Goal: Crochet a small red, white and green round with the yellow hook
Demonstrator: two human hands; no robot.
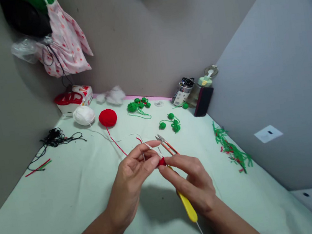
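Head view: A small, bright red yarn piece (161, 162) is held above the pale green cloth surface (67, 191), between the two hands. It is pinched by the thumb and fingers of the left hand (130, 178), with a thin white yarn strand (152, 148) led over the index finger. The piece is also gripped by the right thumb and index finger; a slim tool with a yellow handle (188, 207) lies under the right hand (196, 183). Whether that tool is firmly gripped cannot be told.

Handling (judged): very light, soft, easily squashed; not slippery or brittle. It is best taken by its edges, with fingertips only; loops may be distorted by hard pulling.

Labels: dark print is noted on the white label of the cylindrical pen container (181, 95), and red-and-white markings on the cardboard box (85, 94). No wording or brand can be read on either.
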